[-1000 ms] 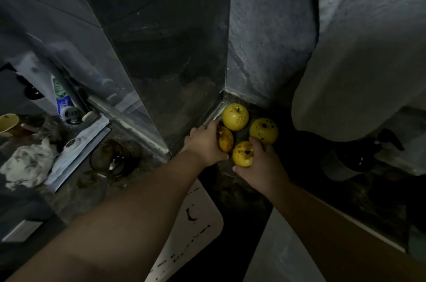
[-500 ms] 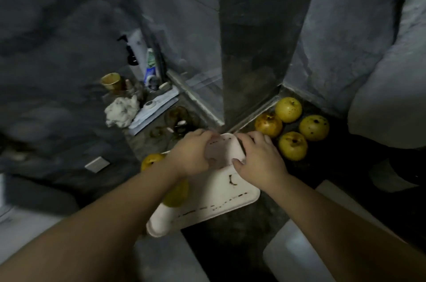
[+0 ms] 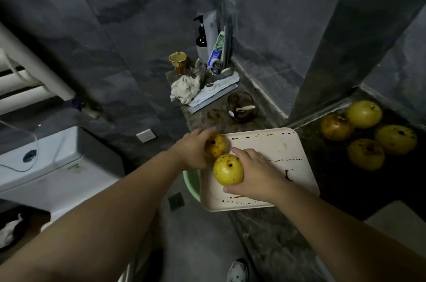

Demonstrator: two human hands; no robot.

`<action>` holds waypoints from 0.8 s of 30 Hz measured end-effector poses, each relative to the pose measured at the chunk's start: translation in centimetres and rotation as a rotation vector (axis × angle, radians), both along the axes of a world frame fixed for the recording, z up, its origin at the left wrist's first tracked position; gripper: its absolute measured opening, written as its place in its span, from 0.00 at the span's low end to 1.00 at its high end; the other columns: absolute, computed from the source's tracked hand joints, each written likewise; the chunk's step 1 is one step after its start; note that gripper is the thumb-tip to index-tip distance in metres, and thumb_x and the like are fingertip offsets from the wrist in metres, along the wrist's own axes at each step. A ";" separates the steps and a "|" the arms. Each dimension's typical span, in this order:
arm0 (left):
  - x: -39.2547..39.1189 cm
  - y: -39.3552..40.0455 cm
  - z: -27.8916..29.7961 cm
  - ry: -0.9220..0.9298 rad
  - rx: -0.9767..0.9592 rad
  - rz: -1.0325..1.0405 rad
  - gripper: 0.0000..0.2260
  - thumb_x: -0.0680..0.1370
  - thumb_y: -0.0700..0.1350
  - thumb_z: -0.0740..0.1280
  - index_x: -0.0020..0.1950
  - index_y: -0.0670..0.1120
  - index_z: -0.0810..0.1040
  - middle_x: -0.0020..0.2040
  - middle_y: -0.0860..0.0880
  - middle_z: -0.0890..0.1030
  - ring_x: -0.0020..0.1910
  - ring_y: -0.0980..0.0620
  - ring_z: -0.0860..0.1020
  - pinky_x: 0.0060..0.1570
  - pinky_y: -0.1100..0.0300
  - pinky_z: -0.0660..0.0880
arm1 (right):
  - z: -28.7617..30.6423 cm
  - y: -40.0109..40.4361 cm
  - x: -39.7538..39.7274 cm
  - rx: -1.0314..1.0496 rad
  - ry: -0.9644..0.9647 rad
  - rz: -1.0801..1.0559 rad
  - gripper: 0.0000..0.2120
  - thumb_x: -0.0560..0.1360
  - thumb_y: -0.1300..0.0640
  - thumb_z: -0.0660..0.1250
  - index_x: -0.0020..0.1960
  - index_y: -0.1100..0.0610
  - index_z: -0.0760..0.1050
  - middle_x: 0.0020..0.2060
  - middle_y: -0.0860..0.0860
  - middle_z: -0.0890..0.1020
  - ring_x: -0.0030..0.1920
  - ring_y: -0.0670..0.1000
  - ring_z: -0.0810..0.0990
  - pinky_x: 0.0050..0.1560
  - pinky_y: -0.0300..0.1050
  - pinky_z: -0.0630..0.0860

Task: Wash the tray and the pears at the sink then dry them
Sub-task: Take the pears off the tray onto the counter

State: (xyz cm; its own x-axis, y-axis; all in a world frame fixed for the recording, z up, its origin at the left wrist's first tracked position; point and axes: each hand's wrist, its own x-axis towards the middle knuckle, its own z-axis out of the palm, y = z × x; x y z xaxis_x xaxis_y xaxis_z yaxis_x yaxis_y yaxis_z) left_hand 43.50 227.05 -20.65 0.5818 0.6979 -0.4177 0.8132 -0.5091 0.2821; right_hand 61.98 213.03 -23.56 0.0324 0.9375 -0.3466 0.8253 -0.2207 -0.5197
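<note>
A cream tray (image 3: 276,150) with dark stains lies on the dark stone counter, its left end jutting past the counter's edge. My left hand (image 3: 192,151) grips a brown-spotted yellow pear (image 3: 216,145) at the tray's left end. Just in front of it my right hand (image 3: 255,175) curls round a brighter yellow pear (image 3: 228,169) on the tray. Several more yellow pears lie together on the dark counter to the right, among them one at the front (image 3: 365,154) and one at the back (image 3: 363,114).
A dark pillar (image 3: 334,51) rises between the tray and the loose pears. Behind the tray stand a glass cup (image 3: 241,106), a crumpled cloth (image 3: 184,91), a yellow cup (image 3: 177,61), toothpaste and a pump bottle. A green basin (image 3: 192,183) sits under the tray's left end; a white toilet tank (image 3: 46,166) is at left.
My view swung left from the pear pile to the tray. Both hands left the pile, touched the tray's end, and now each holds a pear on the tray.
</note>
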 end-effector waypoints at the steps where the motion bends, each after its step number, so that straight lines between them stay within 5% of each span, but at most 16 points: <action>1: 0.2 0.1 -0.5 -0.020 -0.016 0.015 0.50 0.71 0.48 0.78 0.85 0.55 0.50 0.80 0.44 0.61 0.77 0.36 0.64 0.74 0.44 0.68 | -0.3 0.2 -0.2 -0.008 0.007 0.000 0.57 0.55 0.24 0.67 0.79 0.39 0.49 0.74 0.46 0.63 0.75 0.54 0.62 0.74 0.55 0.64; 7: 1.6 0.7 -2.2 -0.057 -0.040 0.024 0.48 0.71 0.48 0.77 0.84 0.55 0.53 0.78 0.45 0.63 0.75 0.39 0.68 0.71 0.47 0.71 | -1.6 0.6 -1.0 0.008 0.019 -0.023 0.54 0.63 0.35 0.77 0.80 0.44 0.52 0.75 0.49 0.65 0.74 0.55 0.63 0.73 0.52 0.63; 14: 2.8 1.0 -2.5 -0.097 0.028 0.007 0.40 0.68 0.54 0.80 0.75 0.53 0.66 0.66 0.47 0.70 0.62 0.44 0.76 0.61 0.50 0.76 | -1.5 0.0 0.1 0.042 0.048 -0.114 0.45 0.60 0.34 0.69 0.72 0.40 0.57 0.67 0.47 0.69 0.68 0.54 0.69 0.63 0.55 0.73; 20: 6.7 -0.6 -1.8 -0.230 0.017 -0.039 0.42 0.64 0.63 0.81 0.73 0.56 0.68 0.62 0.51 0.72 0.62 0.49 0.75 0.63 0.54 0.74 | -1.1 -2.8 6.0 0.091 0.034 -0.316 0.47 0.58 0.33 0.69 0.73 0.38 0.55 0.69 0.45 0.65 0.70 0.53 0.67 0.67 0.52 0.71; 24: 12.4 -2.2 -1.4 -0.303 -0.018 -0.099 0.40 0.63 0.62 0.81 0.71 0.57 0.70 0.59 0.54 0.72 0.60 0.51 0.76 0.62 0.54 0.75 | -0.8 -5.8 9.9 0.142 0.058 -0.532 0.46 0.60 0.38 0.74 0.73 0.41 0.57 0.62 0.47 0.64 0.63 0.55 0.72 0.60 0.51 0.75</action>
State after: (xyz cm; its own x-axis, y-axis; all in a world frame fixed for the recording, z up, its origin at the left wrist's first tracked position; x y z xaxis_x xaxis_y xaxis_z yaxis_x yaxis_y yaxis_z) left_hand 55.85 224.83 -22.05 0.7461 0.6258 -0.2273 0.6379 -0.5740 0.5134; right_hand 71.91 207.23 -24.32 0.4991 0.8346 -0.2331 0.5882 -0.5239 -0.6161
